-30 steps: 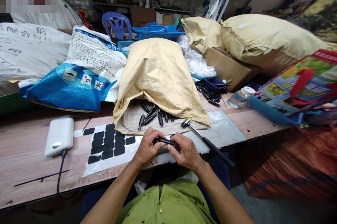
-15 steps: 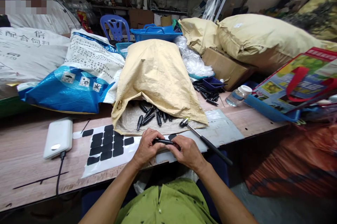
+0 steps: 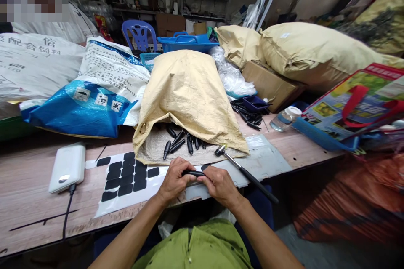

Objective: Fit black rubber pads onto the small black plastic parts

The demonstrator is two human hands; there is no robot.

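Clearly, the black piece (image 3: 193,173) looks slim, rod-like.

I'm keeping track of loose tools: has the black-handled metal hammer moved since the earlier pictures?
No. The hammer keeps its place, head at the front edge of the beige woven sack; only the view shifts slightly.

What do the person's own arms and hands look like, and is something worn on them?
The left hand and right hand are bare: no gloves, rings or watch show. No sleeve shows on the left forearm or right forearm. The shirt is green with small dark spots.
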